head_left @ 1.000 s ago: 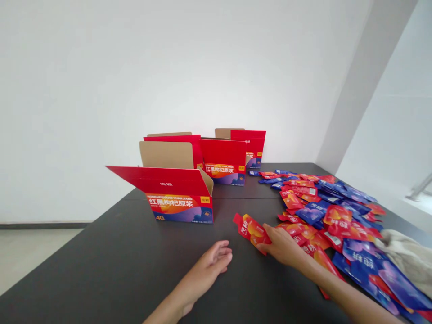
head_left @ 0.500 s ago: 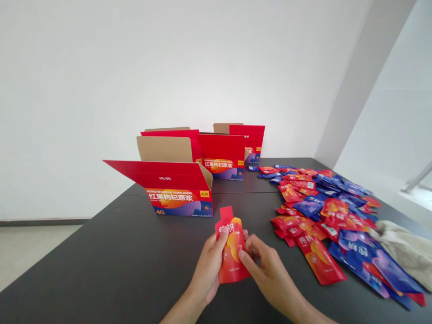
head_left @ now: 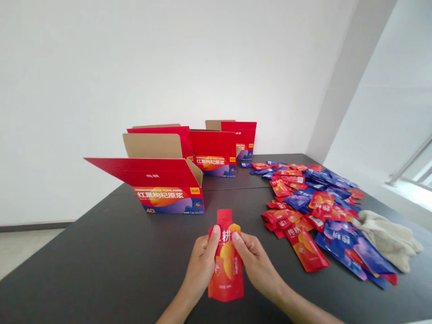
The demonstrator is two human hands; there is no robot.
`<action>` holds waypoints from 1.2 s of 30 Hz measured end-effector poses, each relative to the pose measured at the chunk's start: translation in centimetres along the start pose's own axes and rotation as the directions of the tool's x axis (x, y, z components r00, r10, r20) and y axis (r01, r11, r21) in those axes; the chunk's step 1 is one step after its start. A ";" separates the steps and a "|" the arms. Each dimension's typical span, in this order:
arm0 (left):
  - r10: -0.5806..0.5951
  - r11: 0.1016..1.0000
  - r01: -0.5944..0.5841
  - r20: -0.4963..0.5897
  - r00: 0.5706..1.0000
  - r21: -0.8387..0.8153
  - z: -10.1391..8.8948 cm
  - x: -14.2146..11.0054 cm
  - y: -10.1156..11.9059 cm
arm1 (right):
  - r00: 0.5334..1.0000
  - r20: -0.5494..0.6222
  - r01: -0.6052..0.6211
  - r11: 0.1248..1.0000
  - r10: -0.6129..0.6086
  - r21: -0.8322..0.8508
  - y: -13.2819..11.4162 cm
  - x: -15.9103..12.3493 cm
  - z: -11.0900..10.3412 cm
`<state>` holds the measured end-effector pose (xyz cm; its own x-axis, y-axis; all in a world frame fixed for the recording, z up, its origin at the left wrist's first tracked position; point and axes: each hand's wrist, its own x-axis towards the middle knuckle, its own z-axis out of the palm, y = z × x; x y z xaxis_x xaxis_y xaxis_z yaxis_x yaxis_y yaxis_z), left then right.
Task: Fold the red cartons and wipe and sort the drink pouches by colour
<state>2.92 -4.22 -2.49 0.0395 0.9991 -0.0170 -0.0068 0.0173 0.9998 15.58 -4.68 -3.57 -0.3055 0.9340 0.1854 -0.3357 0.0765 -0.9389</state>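
A red drink pouch (head_left: pixel 227 270) with orange fruit print is held upright above the table, its narrow tab at the top. My left hand (head_left: pixel 199 263) grips its left side, thumb lying on the front. On the right edge, near the upper part, my right hand (head_left: pixel 254 263) pinches it with the thumb in front. The other fingers of both hands are hidden behind the pouch. Beyond my hands, to the left, stands an open red and blue carton (head_left: pixel 168 199) with its flaps raised.
More open cartons, one a red carton (head_left: pixel 216 153), another a far carton (head_left: pixel 245 137), stand behind. A loose pile of red and blue pouches (head_left: pixel 300 198) spreads along the right of the black table (head_left: pixel 101 261). Pale cloth gloves (head_left: pixel 388 238) lie beside the pile.
My right hand has moved up from the pouch's lower right side to its upper right edge. The pouch now faces me more squarely. The view has shifted slightly right.
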 end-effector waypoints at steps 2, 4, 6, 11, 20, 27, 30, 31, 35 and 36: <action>0.034 0.998 -0.036 0.041 0.999 0.044 -0.2 0.1 -0.1 | 0.999 -0.038 0.034 0.999 -0.035 -0.040 -0.2 0.1 -0.1; 0.093 0.987 -0.103 0.091 0.992 0.122 -0.3 0.2 -0.3 | 0.996 -0.056 0.062 0.995 -0.067 -0.082 -0.3 0.2 -0.2; 0.128 0.977 -0.149 0.140 0.982 0.154 -0.4 0.2 -0.3 | 0.998 -0.027 0.053 0.997 -0.054 -0.063 -0.4 0.3 -0.3; 0.052 0.998 -0.054 0.112 0.992 0.011 -0.3 -0.2 -0.4 | 1.000 -0.009 0.014 0.999 -0.014 0.045 -0.2 0.1 -0.3; 0.027 1.000 -0.027 0.317 0.948 -0.002 0.1 -0.8 -1.1 | 0.994 -0.084 0.071 0.997 -0.073 -0.027 -1.2 0.5 -1.1; 0.212 0.972 -0.219 0.083 0.974 0.086 0.6 -0.5 -0.6 | 0.998 -0.011 0.058 0.991 -0.060 -0.124 -1.3 0.2 -1.2; 0.240 0.963 -0.238 0.005 0.971 0.125 0.7 -0.5 -0.8 | 1.000 -0.010 0.019 0.998 -0.020 -0.064 -1.0 0.0 -1.0; 0.240 0.963 -0.239 0.002 0.971 0.124 0.6 -0.6 -0.8 | 1.000 -0.015 0.004 1.000 -0.005 -0.030 -0.9 -0.1 -0.8; 0.208 0.976 -0.212 0.068 0.976 0.053 0.1 -0.7 -0.6 | 0.999 0.016 -0.050 0.991 0.048 0.121 -1.0 -0.1 -0.6; 0.203 0.977 -0.208 0.093 0.975 0.048 -0.1 -0.7 -0.5 | 0.998 0.031 -0.052 0.989 0.048 0.138 -1.2 0.0 -0.7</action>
<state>2.75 -4.91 -2.99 0.1295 0.9738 0.1867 0.0335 -0.1925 0.9807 16.63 -4.48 -2.66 -0.3491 0.9252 0.1486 -0.4392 -0.0214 -0.8981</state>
